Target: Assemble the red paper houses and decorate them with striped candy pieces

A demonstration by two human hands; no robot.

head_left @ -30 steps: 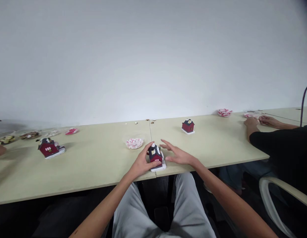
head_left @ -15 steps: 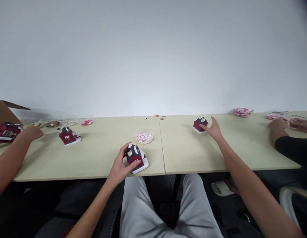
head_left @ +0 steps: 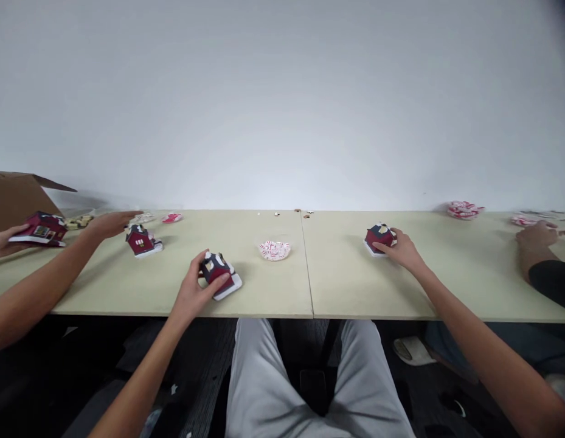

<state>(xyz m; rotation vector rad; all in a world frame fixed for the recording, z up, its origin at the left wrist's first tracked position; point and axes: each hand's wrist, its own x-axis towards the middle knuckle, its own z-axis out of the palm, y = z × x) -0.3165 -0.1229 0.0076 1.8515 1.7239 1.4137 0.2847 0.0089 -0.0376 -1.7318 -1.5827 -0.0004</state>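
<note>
My left hand [head_left: 194, 289] is wrapped round a small model house [head_left: 219, 278] with dark red walls, a dark roof and a white base, over the left part of the table. Thumb in front, fingers behind. My right hand [head_left: 403, 250] grips a second model house [head_left: 377, 238] of the same look, on the right part of the table. Between them lies a clear dish of red-and-white pieces [head_left: 275, 250]; the pieces are too small to name. Another red model house [head_left: 142, 241] stands on the table farther left, touched by neither of my hands.
At the left, a co-worker's hand [head_left: 109, 224] reaches over the table beside a model house [head_left: 42, 229] in their other hand, near a cardboard box [head_left: 20, 198]. Another person's hands [head_left: 537, 236] work at far right. A red-and-white pile [head_left: 464, 210] lies by the wall.
My left hand has moved left with its house, away from the dish. My right hand has closed round the right house. The co-worker at left has reached farther across the table.
</note>
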